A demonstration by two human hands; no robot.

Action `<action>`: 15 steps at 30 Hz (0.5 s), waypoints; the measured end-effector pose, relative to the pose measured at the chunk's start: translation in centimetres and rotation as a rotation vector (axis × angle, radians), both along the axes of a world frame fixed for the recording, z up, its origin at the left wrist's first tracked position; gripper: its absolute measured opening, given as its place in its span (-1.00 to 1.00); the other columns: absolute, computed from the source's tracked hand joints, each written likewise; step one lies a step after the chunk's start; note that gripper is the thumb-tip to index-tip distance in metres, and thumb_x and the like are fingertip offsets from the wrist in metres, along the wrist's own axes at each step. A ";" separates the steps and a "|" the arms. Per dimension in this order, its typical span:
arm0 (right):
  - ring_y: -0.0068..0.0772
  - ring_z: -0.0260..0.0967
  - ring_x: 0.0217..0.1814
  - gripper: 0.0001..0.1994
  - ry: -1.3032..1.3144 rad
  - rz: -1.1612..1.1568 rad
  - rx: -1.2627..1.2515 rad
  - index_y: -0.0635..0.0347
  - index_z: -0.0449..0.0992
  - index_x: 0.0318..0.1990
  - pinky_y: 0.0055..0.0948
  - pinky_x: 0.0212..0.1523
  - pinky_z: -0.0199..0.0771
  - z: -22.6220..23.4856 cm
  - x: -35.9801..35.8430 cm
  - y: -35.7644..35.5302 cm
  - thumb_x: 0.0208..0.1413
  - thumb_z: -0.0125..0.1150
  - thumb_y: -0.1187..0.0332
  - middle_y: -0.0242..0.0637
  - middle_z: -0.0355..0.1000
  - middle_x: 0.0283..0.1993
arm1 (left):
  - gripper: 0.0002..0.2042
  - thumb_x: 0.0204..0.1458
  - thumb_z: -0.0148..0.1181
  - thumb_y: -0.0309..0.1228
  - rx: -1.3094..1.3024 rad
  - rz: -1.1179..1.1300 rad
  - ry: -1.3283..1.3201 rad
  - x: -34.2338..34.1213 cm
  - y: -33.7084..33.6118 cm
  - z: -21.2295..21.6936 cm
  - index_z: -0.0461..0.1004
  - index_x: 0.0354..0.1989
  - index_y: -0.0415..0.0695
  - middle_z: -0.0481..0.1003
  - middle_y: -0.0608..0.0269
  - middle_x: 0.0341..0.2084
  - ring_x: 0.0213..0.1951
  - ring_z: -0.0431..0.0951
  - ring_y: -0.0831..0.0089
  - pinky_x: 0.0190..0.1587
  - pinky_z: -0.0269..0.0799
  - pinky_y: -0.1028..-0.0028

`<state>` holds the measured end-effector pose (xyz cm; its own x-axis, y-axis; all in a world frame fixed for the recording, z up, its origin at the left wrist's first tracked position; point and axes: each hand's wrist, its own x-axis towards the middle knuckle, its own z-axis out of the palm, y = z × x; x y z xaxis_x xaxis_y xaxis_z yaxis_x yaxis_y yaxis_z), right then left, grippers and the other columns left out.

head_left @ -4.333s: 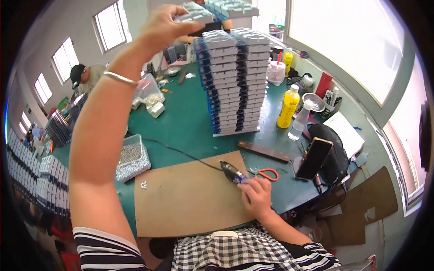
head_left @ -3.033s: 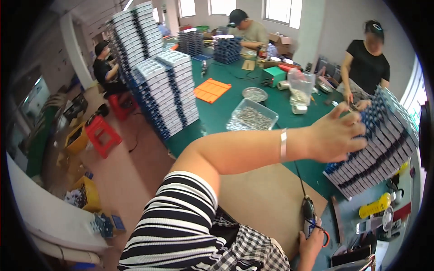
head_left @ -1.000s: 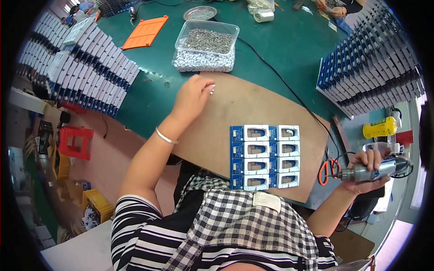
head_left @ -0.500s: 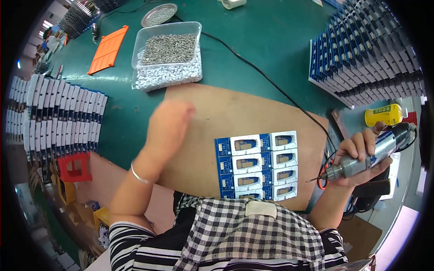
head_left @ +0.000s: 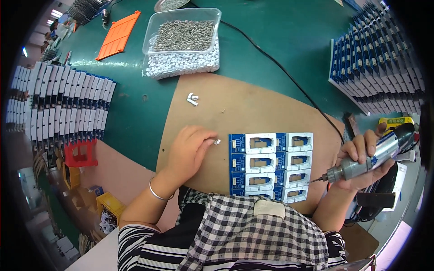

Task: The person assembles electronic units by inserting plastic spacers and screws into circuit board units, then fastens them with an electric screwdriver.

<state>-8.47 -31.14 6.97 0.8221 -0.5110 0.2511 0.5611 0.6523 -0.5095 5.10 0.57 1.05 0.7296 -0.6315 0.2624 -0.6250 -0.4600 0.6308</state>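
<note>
My left hand (head_left: 192,151) is closed, its thumb and forefinger pinching a small white plastic piece (head_left: 217,142) just left of the board panel. My right hand (head_left: 359,165) grips a silver electric screwdriver (head_left: 355,166), whose thin bit points left at the panel's right edge. The blue circuit board panel (head_left: 237,163) lies flat on a brown sheet (head_left: 203,122), with white plastic frames (head_left: 261,162) in two columns on it. Its near end is partly hidden by my checked apron. Further up the sheet lie a few small white pieces (head_left: 193,100) and a single screw (head_left: 223,111).
A clear tub of screws (head_left: 185,36) sits on a container of small white parts (head_left: 183,65). Stacked boards stand at the left (head_left: 68,101) and right (head_left: 373,63). A black cable (head_left: 289,74) crosses the green table. An orange plastic panel (head_left: 118,36) lies far left.
My left hand has come nearer and to the right, and a small white piece now shows in its fingers. White pieces now lie on the sheet. The whole view has shifted slightly.
</note>
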 end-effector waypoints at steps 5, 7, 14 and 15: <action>-0.57 0.20 -0.49 -0.25 -0.014 -0.040 -0.186 0.22 0.05 0.26 -0.57 -0.40 0.28 1.3 -1.0 -1.6 -0.01 0.34 0.20 -0.36 0.22 -0.38 | -0.90 -0.05 0.21 -0.54 0.109 -0.047 0.061 -0.1 -0.6 0.8 0.55 -0.33 -0.18 0.49 0.14 -0.37 -0.29 0.47 0.19 -0.24 0.39 0.33; -0.57 0.24 -0.48 -0.23 -0.009 -0.084 -0.243 0.21 0.05 0.26 -0.56 -0.37 0.31 2.0 -1.2 -2.1 -0.03 0.36 0.17 -0.37 0.23 -0.38 | -0.88 -0.07 0.22 -0.54 0.171 -0.071 0.015 -0.2 -1.0 1.3 0.55 -0.33 -0.18 0.48 0.16 -0.38 -0.31 0.46 0.19 -0.26 0.39 0.33; -0.41 0.30 -0.46 -0.16 -0.116 -0.101 -0.239 0.14 -0.08 0.33 -0.38 -0.35 0.35 1.4 0.3 -0.7 0.06 0.21 -0.10 -0.32 0.30 -0.34 | -0.78 -0.17 0.24 -0.57 0.219 -0.143 -0.265 -1.3 -0.8 0.5 0.54 -0.28 -0.13 0.47 0.23 -0.37 -0.37 0.41 0.26 -0.33 0.32 0.32; -0.40 0.30 -0.46 -0.18 -0.067 -0.139 -0.209 0.13 -0.08 0.34 -0.36 -0.35 0.36 1.3 0.5 -0.1 0.10 0.13 -0.14 -0.30 0.29 -0.34 | -0.78 -0.17 0.24 -0.57 0.222 -0.157 -0.271 -1.3 -0.9 0.4 0.54 -0.28 -0.13 0.47 0.23 -0.37 -0.37 0.41 0.26 -0.33 0.32 0.32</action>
<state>-7.97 -31.25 8.25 0.7255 -0.5494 0.4146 0.6752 0.4512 -0.5836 3.84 -0.32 1.45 0.5426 -0.7929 0.2772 -0.8290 -0.4525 0.3285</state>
